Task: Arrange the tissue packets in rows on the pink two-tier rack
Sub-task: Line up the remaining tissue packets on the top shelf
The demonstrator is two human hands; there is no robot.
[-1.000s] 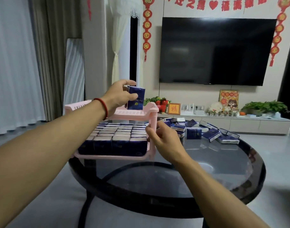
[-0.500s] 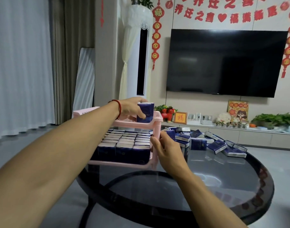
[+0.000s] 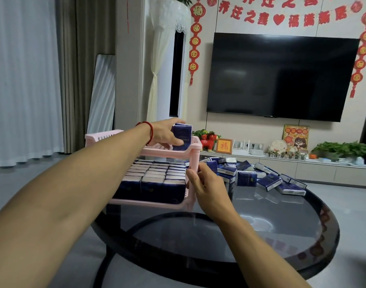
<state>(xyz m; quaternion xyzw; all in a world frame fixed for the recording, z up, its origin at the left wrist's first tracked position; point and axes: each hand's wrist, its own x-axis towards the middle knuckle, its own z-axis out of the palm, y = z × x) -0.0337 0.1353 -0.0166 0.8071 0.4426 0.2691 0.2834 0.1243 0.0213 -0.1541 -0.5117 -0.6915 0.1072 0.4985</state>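
Note:
The pink two-tier rack (image 3: 195,163) stands at the left of the round glass table. Its lower tier is filled with rows of dark blue tissue packets (image 3: 155,179) standing upright. My left hand (image 3: 164,133) holds one blue tissue packet (image 3: 183,140) upright in the right front corner of the upper tier. My right hand (image 3: 207,187) rests against the rack's right front post, fingers bent around it. A loose pile of several blue packets (image 3: 259,179) lies on the table to the right of the rack.
The dark glass table (image 3: 271,229) has a black rim and frame. Behind it are a low white TV cabinet (image 3: 315,169) with ornaments and plants, a wall-mounted TV (image 3: 282,77), curtains and a leaning panel at left.
My left hand has lowered the packet from above the upper tier down into its right front corner. My right hand stays at the rack's post. The camera view has tilted up.

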